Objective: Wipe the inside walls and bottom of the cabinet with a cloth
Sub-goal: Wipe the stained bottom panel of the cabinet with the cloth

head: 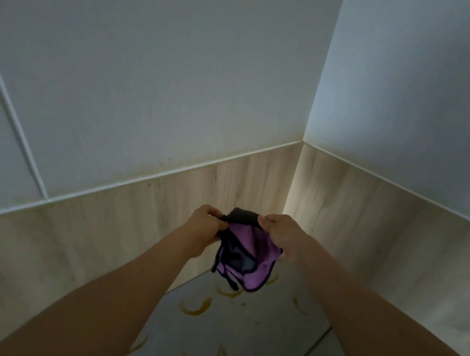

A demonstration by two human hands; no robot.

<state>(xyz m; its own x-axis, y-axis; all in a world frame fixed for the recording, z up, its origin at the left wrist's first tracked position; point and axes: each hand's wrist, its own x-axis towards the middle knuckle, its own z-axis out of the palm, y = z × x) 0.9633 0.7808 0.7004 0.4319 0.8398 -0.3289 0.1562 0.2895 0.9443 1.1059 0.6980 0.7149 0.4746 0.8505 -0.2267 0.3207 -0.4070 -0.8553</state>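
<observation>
A: Dim cabinet, this one. Nearest the bottom edge of the frame is the pale bottom panel [239, 336], marked with yellowish curved smears [195, 307], at least 5 of them, none under the cloth yet.

B: And the 2 hands?

A: Both forearms rise from the lower corners toward the centre. The left hand [204, 227] pinches the cloth's upper left edge, fingers curled; the right hand [280, 234] grips the upper right edge the same way. The cloth [243, 253], purple with a dark border and a grey side, hangs bunched between them, held clear above the bottom panel and touching no wall.

B: What lies beyond?

A: Wood-grain lower walls [120, 222] meet in a corner right of centre, with white upper walls [153, 62] above a thin white trim line. Faint brownish marks sit on the white just over the trim, left of centre.

B: What might go wrong?

A: I'd guess the cloth stays wadded, so only a small patch meets the surface and the smears get streaked rather than lifted. A loose pinch could also let one edge drop. The deep corner is dark, so spots there may be missed.
</observation>
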